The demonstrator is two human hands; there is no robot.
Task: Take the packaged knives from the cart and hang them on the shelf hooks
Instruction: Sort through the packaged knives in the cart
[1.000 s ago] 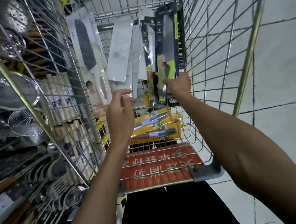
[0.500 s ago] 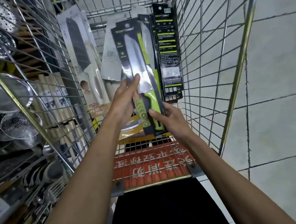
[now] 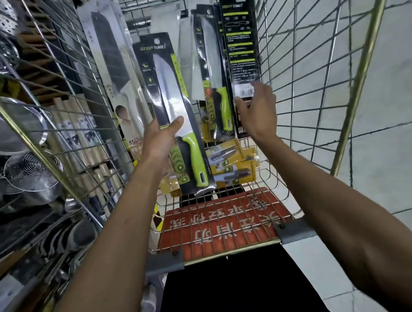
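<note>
Knife pack [image 3: 175, 113] in left hand [image 3: 159, 140] clears cart wall [image 3: 77, 98].

A wire cart [image 3: 293, 75] is being used as the carrier, standing on a pale tiled floor [image 3: 404, 114]. Yellow-carded small knives [image 3: 228, 163] are lying on its mesh bottom, while tall black-carded knife packs [image 3: 239, 50] and white-carded packs [image 3: 112, 71] are being propped upright against its far end.

left hand [image 3: 159, 141]: raised, thumb and fingers closed on a knife pack [image 3: 172, 108]
right hand [image 3: 258, 111]: raised, fingers spread
</note>
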